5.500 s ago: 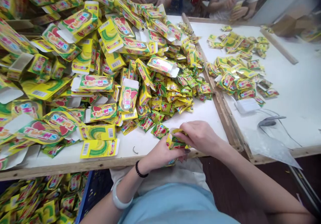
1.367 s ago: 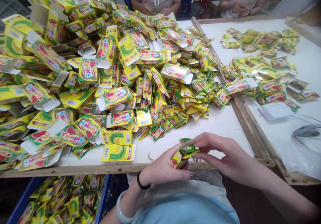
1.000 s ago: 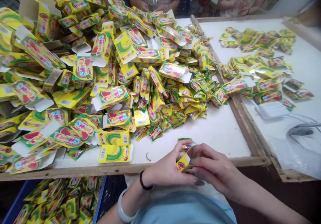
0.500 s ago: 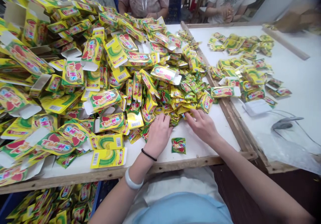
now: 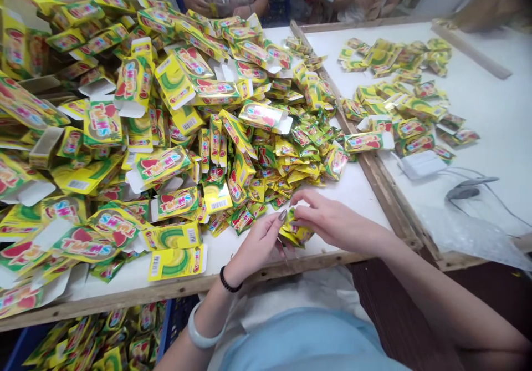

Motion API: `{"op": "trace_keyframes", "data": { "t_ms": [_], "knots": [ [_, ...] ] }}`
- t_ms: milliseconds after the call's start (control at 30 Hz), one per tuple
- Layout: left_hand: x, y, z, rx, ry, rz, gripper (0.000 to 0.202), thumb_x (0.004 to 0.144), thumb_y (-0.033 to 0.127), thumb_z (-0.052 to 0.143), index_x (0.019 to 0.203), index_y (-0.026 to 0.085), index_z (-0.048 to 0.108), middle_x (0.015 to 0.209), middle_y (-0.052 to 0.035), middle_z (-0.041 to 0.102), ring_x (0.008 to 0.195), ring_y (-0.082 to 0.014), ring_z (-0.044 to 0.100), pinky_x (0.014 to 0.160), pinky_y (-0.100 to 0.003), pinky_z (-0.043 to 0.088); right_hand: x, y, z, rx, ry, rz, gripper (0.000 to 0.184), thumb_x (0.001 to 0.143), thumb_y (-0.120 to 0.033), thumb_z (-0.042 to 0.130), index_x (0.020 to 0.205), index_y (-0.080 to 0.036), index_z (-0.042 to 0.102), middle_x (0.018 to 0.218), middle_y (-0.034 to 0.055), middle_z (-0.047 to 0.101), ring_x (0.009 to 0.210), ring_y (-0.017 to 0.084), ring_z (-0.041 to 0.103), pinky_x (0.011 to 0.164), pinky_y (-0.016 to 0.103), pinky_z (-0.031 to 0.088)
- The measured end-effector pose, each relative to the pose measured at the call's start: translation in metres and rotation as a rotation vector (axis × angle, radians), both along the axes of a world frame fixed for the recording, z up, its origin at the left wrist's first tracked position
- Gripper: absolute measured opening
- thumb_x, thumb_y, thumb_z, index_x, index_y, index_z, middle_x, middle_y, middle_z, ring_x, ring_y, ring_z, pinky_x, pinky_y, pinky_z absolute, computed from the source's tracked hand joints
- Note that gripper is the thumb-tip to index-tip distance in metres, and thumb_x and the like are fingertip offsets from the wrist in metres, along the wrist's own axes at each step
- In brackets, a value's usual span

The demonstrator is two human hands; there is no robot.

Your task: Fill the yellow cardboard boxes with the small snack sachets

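My left hand (image 5: 257, 243) and my right hand (image 5: 332, 222) meet just above the near edge of the white table (image 5: 357, 193). Between them they pinch a small stack of yellow-green candy sachets (image 5: 294, 232), fingers closed on it from both sides. A heap of loose sachets (image 5: 299, 160) lies just beyond my hands. Behind and left of it rises a large pile of yellow cartons (image 5: 158, 110) printed in red and green, many with open flaps.
A flat carton (image 5: 177, 261) lies near the table's front edge. A blue crate (image 5: 103, 338) of sachets sits below at left. A second table (image 5: 490, 110) at right holds more sachets (image 5: 399, 99), a cable and clear plastic. Two other people sit at the far side.
Half a second ago both hands lay spread on the sachet heap; they have drawn back toward me, closed on a gathered stack. The single sachet that lay on the table is no longer apart.
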State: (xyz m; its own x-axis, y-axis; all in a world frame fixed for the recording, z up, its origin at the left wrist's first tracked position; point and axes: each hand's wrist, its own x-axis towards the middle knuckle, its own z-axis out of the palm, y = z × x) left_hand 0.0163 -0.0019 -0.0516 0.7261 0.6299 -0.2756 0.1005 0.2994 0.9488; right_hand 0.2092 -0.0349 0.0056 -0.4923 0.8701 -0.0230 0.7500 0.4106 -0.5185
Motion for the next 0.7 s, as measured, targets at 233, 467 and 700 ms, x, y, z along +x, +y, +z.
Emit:
{"op": "trace_keyframes", "data": {
  "t_ms": [233,467,700],
  "knots": [
    [0.001,-0.008,0.003,-0.02,-0.042,0.163,0.035,0.085,0.044,0.051,0.101,0.014,0.053,0.077,-0.0023,0.06,0.051,-0.0118,0.058,0.042,-0.022,0.047,-0.005,0.003,-0.017,-0.126,0.301,-0.194,0.021,0.093,-0.027,0.041,0.111,-0.02,0.049,0.1,0.0085,0.059,0.086,0.018,0.057,0.07,0.032,0.049],
    [0.015,-0.019,0.0,0.546,0.141,0.487,0.02,0.089,0.033,0.049,0.096,0.018,0.059,0.093,-0.0058,0.051,0.083,-0.0148,0.054,0.068,-0.025,0.048,-0.034,-0.02,-0.048,-0.489,1.25,-0.568,0.026,0.08,-0.027,0.065,0.103,-0.02,0.056,0.092,0.0023,0.063,0.077,0.015,0.062,0.067,0.03,0.056],
    [0.004,0.052,0.026,1.207,0.625,0.706,0.066,0.079,0.044,0.06,0.131,0.012,0.036,0.126,-0.0192,0.04,0.122,-0.0311,0.036,0.1,-0.046,0.035,-0.015,-0.016,-0.051,-0.346,1.22,-0.701,0.016,0.076,-0.023,0.07,0.088,-0.016,0.062,0.076,0.0005,0.062,0.054,0.009,0.055,0.044,0.02,0.04]
  ]
}}
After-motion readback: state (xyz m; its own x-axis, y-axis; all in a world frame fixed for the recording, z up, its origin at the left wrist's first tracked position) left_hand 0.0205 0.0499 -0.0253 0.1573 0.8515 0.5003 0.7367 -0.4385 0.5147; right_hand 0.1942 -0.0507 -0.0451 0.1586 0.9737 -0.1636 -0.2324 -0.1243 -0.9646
